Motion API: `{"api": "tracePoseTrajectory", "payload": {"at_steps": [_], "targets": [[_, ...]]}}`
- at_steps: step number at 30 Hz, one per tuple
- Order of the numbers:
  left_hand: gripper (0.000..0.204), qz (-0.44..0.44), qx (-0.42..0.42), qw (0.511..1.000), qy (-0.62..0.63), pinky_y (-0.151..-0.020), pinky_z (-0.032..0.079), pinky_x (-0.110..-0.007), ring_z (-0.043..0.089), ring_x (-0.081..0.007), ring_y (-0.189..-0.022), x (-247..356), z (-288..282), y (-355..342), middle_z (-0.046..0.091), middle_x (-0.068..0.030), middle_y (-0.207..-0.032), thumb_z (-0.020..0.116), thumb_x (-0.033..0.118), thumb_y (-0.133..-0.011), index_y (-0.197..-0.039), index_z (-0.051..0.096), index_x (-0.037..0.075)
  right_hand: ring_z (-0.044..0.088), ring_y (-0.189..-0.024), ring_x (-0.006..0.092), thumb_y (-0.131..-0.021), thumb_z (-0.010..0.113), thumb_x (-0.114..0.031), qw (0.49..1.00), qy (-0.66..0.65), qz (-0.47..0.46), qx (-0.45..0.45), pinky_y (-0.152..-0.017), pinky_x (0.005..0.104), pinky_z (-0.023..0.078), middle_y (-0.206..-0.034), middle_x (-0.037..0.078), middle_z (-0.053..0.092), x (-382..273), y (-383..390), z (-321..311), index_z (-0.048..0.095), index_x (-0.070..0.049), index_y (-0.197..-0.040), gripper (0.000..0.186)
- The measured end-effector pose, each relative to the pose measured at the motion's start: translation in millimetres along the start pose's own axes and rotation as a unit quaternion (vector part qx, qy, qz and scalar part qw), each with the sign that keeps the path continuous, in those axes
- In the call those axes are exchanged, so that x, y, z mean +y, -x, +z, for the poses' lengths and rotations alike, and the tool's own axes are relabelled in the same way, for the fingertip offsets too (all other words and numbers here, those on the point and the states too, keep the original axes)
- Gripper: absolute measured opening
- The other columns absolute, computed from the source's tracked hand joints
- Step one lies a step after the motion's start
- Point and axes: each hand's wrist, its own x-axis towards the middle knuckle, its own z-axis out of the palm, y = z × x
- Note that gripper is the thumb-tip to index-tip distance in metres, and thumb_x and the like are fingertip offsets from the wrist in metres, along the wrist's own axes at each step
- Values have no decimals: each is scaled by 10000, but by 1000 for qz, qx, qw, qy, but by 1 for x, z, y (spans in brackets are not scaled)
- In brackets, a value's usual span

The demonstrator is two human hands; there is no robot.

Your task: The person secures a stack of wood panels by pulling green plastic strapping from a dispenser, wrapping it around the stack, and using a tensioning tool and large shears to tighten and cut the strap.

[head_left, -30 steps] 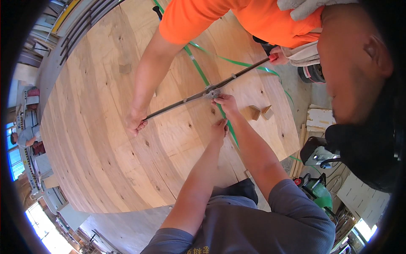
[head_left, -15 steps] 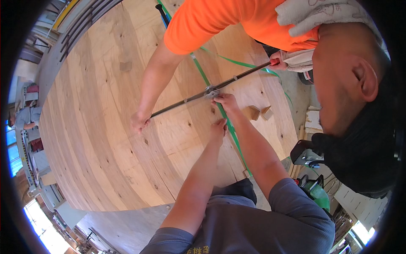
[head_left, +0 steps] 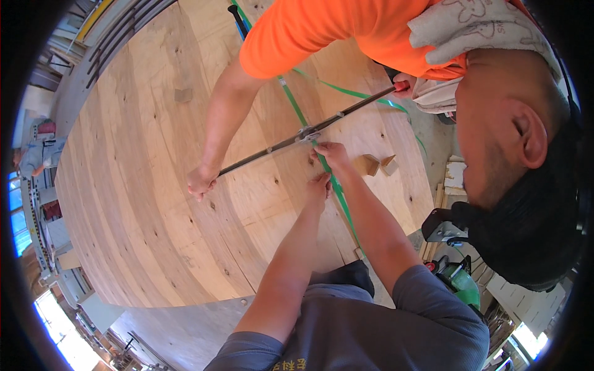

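Observation:
A green strapping band (head_left: 342, 199) runs across a large plywood panel (head_left: 142, 204). My right hand (head_left: 332, 154) is closed with its fingertips on the band, just below the jaws of a long two-handled strap crimper (head_left: 305, 133). Nearer to me, my left hand (head_left: 320, 187) is curled closed beside the band; whatever its fingers pinch is hidden. A co-worker in an orange shirt holds the crimper's handles spread wide, with one hand (head_left: 202, 180) at the left end and the other hand (head_left: 403, 85) on the red grip at the right.
Two brown angled corner pieces (head_left: 369, 164) lie right of my hands, and a small brown piece (head_left: 183, 95) lies far left. The co-worker's head and a black bracket (head_left: 440, 224) crowd the right side. A green machine (head_left: 463, 285) stands lower right. Another person (head_left: 37, 157) is far left.
My right hand has drawn back slightly from the crimper's jaws toward me. My left hand stays about where it was. The co-worker's head has shifted a little; the handles remain spread.

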Motion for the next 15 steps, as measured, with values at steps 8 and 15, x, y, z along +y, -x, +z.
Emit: {"api": "tracePoseTrajectory", "payload": {"at_steps": [8,15], "targets": [[163,13,-13,1000,-10,-417,291,-257,401,-91,-458,3,5,3,483,15,-602,631,207,-905,-786,613,98,701,-754,192,-925,614,-112,983,173,-56,2,-688,294,565,-880,138,723,12,22,-24,675,86,-971,212],[159,10,-16,1000,5,-424,295,-258,398,-96,-463,5,4,5,488,14,-608,643,214,-895,-790,621,97,694,-664,163,-911,598,-153,930,354,-93,33,-631,314,538,-731,101,713,-6,35,-16,698,41,-838,230]]}}
